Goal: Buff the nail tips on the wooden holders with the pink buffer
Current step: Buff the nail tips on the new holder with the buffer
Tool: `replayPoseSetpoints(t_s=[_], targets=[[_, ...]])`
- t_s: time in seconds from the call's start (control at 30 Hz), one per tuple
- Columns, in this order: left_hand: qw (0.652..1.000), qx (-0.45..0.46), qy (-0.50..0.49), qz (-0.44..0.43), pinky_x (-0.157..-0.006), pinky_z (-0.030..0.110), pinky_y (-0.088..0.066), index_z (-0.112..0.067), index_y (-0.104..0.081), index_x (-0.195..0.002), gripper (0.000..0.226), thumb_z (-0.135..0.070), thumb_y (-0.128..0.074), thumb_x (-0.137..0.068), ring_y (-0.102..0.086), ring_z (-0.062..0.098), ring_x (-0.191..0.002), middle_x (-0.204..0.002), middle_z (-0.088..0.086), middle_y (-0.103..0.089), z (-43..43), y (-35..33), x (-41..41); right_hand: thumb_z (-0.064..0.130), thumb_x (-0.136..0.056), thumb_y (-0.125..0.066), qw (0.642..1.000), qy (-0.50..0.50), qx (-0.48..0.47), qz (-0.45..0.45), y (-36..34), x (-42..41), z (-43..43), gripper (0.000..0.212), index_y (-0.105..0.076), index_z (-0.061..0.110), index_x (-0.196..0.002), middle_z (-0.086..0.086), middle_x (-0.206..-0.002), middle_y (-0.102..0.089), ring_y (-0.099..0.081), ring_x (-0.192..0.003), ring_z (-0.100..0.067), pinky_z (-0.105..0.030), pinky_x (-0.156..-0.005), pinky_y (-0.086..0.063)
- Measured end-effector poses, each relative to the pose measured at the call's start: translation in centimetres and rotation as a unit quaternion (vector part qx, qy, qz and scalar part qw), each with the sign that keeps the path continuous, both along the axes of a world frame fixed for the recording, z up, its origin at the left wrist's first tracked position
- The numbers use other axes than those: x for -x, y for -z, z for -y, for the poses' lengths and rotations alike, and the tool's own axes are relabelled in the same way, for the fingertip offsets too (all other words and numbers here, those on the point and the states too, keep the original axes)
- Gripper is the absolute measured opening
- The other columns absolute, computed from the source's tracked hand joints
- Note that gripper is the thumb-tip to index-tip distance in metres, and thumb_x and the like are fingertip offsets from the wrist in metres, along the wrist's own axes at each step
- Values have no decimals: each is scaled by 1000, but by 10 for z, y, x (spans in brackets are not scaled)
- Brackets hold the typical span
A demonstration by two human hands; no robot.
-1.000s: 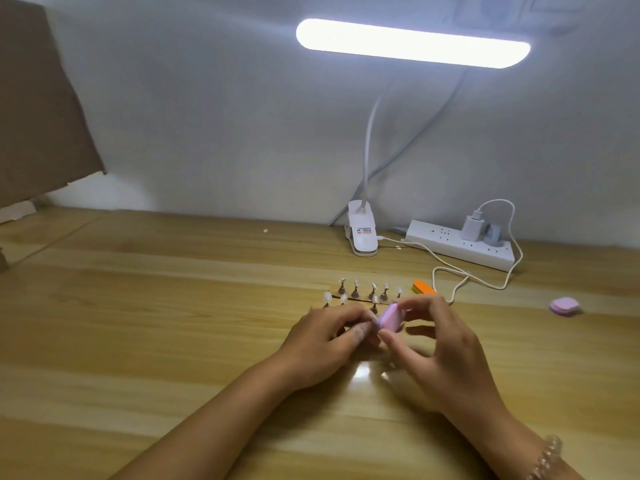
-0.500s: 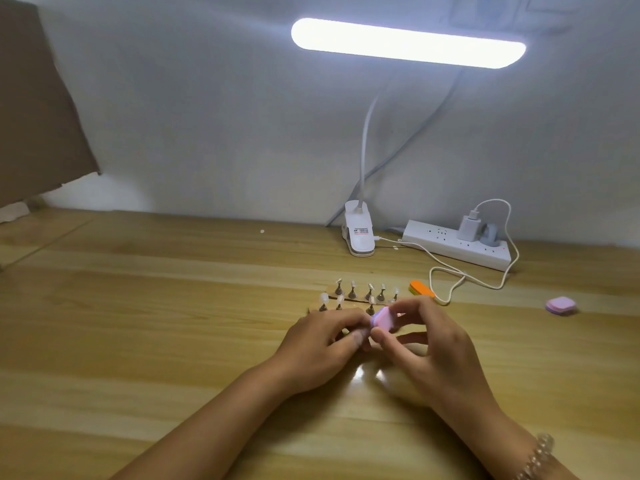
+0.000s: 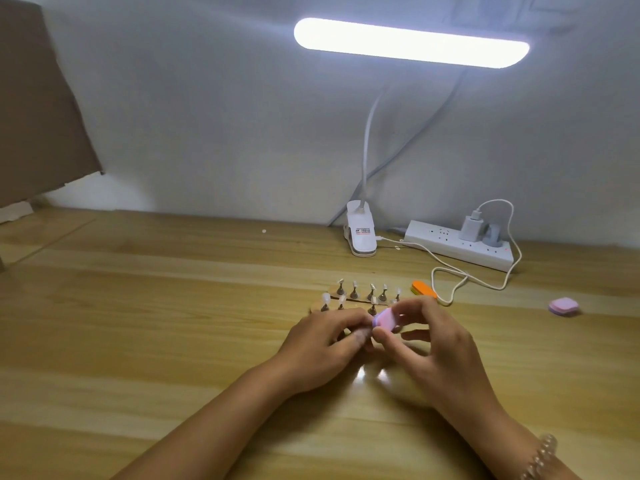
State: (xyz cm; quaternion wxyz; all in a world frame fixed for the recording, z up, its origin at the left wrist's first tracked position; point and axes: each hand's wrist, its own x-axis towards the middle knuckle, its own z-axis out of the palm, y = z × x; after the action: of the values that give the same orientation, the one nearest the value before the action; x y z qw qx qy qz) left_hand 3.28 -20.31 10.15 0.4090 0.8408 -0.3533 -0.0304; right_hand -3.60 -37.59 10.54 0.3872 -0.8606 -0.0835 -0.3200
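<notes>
Wooden holders (image 3: 314, 309) sit on the desk (image 3: 138, 341) just beyond both hands. The right hand (image 3: 440, 348) pinches the pink buffer (image 3: 386, 319); the left hand (image 3: 322, 344) curls its fingers against the buffer's end — what they grip is hidden. Buffing seems under way — which nail tips (image 3: 325, 298) are finished, I cannot tell.

Head-worn view, forward and down (close)

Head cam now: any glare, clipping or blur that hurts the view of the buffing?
Head view: the lamp bar is clipped to pure white. The pink buffer pinched in the right hand looks washed pale and soft-edged. Two glare spots sit on the table just camera-side of it. The nail tips are small and slightly blurred.
</notes>
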Motion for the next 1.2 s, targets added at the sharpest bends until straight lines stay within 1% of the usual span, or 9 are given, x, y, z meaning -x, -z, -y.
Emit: replayPoseSetpoints(t_s=[0.13, 0.23, 0.43, 0.57, 0.67, 0.83, 0.97, 1.1, 1.2], targets=[[1000, 18, 4, -14, -75, 41, -48, -39, -64, -92, 19, -32, -47, -92, -59, 16, -80, -80, -20, -62, 0, 0, 0, 25, -75, -83, 997, -45, 61, 20, 2, 3, -7, 31, -61, 17, -94, 12, -91, -63, -63, -86, -3, -24, -70, -55], [1000, 23, 6, -12, -68, 34, -43, -44, -61, -88, 20, -30, -48, -95, -54, 7, -71, -74, -25, -60, -1, 0, -1, 21, -75, -84, 1000, -20, 3, -7, 2, 0, -1, 31, -59, 18, -93, 10, -91, -64, -64, -88, -7, -29, -72, -57], [998, 49, 13, -35, -64, 29, -41, -25, -69, -99, 19, -17, -52, -100, -50, -1, -64, -77, -21, -61, 0, 2, -2, 22, -73, -85, 997, -48, 58, 8, 3, 3, -5, 34, -60, 18, -95, 11, -93, -63, -63, -88, -3, -24, -71, -55], [997, 62, 21, -32, -61, 24, -39, -32, -66, -91, 23, -16, -52, -101, -51, -7, -62, -72, -25, -60, 0, 0, -2, 20, -74, -84, 1000, -1, 9, -8, 2, 0, 2, 32, -58, 20, -92, 11, -89, -64, -65, -87, -7, -29, -70, -57], [997, 69, 22, -38, -62, 25, -41, -32, -67, -94, 22, -18, -51, -99, -51, -5, -62, -74, -24, -60, 0, 0, -2, 19, -72, -86, 997, -33, 72, 13, 3, 4, -4, 35, -58, 19, -94, 12, -91, -62, -62, -87, -4, -25, -70, -54], [995, 86, 26, -38, -61, 23, -40, -37, -66, -89, 23, -20, -53, -98, -52, -8, -59, -76, -22, -61, 0, -1, -3, 21, -74, -84, 1000, 7, 18, -9, 1, 1, 2, 32, -57, 22, -92, 13, -89, -64, -64, -88, -7, -30, -71, -56], [994, 93, 26, -51, -59, 26, -45, -31, -68, -92, 23, -16, -52, -97, -53, 1, -62, -77, -18, -62, 0, 1, -3, 18, -72, -85, 997, -33, 68, 5, 2, 4, -4, 35, -59, 19, -95, 13, -92, -62, -63, -88, -3, -25, -70, -54], [993, 102, 28, -51, -56, 25, -45, -32, -68, -90, 26, -12, -55, -99, -54, 4, -58, -77, -18, -62, 0, 1, -3, 18, -72, -85, 1000, 4, 27, -5, 1, 1, 1, 34, -58, 19, -93, 13, -91, -63, -64, -87, -6, -27, -69, -55], [994, 97, 27, -51, -57, 27, -45, -26, -70, -92, 24, -10, -55, -100, -53, 5, -61, -76, -18, -62, -1, 2, -4, 19, -72, -86, 997, -19, 67, 11, 2, 3, -3, 35, -59, 18, -95, 12, -92, -63, -63, -87, -5, -25, -70, -54]])
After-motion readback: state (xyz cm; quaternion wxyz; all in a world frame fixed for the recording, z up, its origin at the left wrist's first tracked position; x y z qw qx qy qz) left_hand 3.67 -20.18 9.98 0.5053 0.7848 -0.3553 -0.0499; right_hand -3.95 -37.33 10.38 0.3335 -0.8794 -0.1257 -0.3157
